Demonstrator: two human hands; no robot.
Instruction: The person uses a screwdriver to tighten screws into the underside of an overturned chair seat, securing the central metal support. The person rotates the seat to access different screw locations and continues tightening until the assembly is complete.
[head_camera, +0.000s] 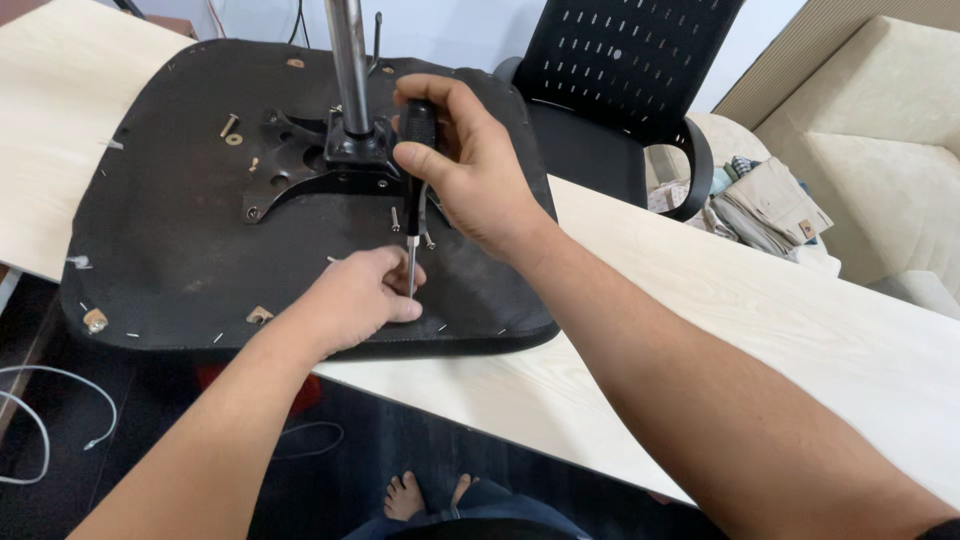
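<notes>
A: What sits at the left?

B: A pale wooden table (760, 310) bearing an upturned black seat (170, 250), its underside facing up. A white cable (40, 420) lies on the dark floor below its left edge. A loose bolt (229, 124) rests on the seat near a black metal bracket (300, 170), from which a shiny post (349, 60) rises.

A: And the hands?

B: The left hand (355, 300) rests on the seat near its front edge, fingers curled shut around the tip of a screwdriver (414, 180). What lies under the tip is hidden. The right hand (470, 165) is above it, closed tightly around the black handle, holding the tool upright just right of the bracket.

A: Further right?

B: A black mesh chair back (630, 60) stands behind the table. Beyond it, folded tan cloth (770, 205) lies beside a beige sofa (880, 150). No packages, labels or signs are visible.
</notes>
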